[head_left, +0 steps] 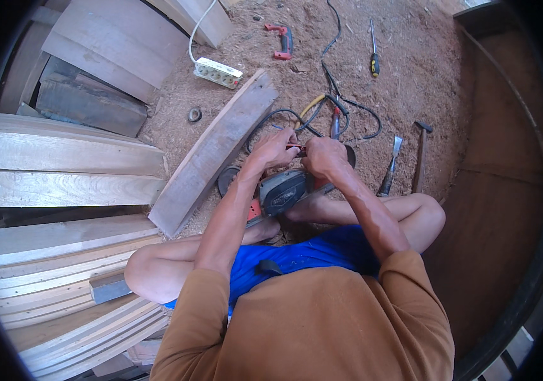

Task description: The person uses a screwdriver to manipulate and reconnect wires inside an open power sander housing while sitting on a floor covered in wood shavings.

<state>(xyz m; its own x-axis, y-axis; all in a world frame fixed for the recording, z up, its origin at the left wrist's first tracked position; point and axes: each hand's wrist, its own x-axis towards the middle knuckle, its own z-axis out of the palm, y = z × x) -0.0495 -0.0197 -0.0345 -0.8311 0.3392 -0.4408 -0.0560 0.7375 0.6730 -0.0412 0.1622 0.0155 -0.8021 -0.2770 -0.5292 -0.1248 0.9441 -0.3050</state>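
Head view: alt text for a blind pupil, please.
A person sits with left hand and right hand at a small red item by a power tool. A wooden board lies to the left, a chisel and hammer to the right.

From where I stand, the sawdust-strewn floor (427,70) supports 1 wooden beam (219,152), 1 white power strip (218,72), 1 dark roll (194,115), 1 red-and-black handle (286,43), 1 screwdriver (374,63), 1 chisel (390,167), 1 hammer (421,155).

view: head, one fisheye | from: worn on the head, above the person's torso (322,330) | facing: steeply down, slightly forward; upright | near: torso closest, filling the lower middle; left hand (274,150) and right hand (327,157) farther, near centre; floor (417,70) beyond | rim: dark, edges bowed
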